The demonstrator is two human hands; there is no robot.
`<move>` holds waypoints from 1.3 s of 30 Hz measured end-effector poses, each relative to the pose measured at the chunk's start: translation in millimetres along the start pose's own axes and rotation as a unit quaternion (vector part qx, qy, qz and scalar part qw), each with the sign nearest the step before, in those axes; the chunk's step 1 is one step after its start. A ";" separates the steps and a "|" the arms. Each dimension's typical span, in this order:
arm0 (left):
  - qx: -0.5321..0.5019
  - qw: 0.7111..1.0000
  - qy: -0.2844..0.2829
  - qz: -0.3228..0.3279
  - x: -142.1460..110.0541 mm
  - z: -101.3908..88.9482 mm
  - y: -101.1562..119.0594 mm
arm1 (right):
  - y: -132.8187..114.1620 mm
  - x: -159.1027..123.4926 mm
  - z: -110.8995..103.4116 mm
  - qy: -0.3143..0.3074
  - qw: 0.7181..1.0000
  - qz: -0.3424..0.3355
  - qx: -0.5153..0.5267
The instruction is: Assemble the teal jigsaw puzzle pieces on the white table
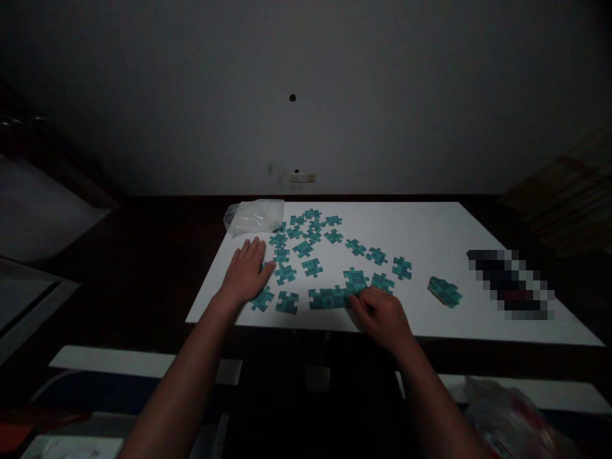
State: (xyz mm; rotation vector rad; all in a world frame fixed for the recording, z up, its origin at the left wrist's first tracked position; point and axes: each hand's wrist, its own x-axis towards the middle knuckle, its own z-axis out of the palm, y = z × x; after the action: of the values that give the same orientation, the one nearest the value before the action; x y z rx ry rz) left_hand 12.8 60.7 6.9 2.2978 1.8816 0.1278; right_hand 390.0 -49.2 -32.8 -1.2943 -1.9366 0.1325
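Note:
My left hand (245,273) lies flat on the white table with its fingers spread, partly covering teal puzzle pieces. One puzzle piece (285,274) is just right of its thumb, and another puzzle piece (287,302) lies nearer the front edge. My right hand (382,312) is closed, its curled fingers on a puzzle piece at the right end of a joined puzzle strip (327,298). That end is hidden under the hand. A puzzle piece (355,278) sits along the strip's far side, and another puzzle piece (383,282) shows just beyond my right knuckles.
Several loose puzzle pieces (313,235) spread toward the back. A clear plastic bag (255,217) rests at the back left corner. To the right are a stack of puzzle pieces (445,292) and a pixelated dark object (509,284). The white table (415,229) stands near a wall.

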 end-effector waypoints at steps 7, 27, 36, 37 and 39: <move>0.034 0.998 -0.041 0.022 -3.0 9.5 25.2 | -1.1 -0.4 -3.4 -0.006 1.000 -0.019 -0.003; 0.078 0.985 0.154 0.021 59.3 -39.4 9.7 | -1.8 0.9 -4.1 0.009 0.999 -0.043 -0.029; 0.098 0.990 0.106 -0.015 84.5 -43.2 -27.1 | -4.8 1.2 -5.2 -0.004 0.999 -0.031 -0.015; 0.096 0.989 0.109 -0.017 83.1 -42.6 -28.7 | -4.8 0.9 -4.9 -0.007 0.999 -0.031 -0.010; 0.096 0.989 0.114 -0.019 80.8 -42.7 -30.4 | -4.6 0.2 -4.1 -0.010 0.999 -0.030 -0.002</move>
State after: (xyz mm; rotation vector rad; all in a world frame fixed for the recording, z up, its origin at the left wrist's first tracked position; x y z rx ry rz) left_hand -7.7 148.8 40.0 2.4637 2.1319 0.2232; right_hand 389.2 -52.5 -27.6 -1.2405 -1.9926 0.1112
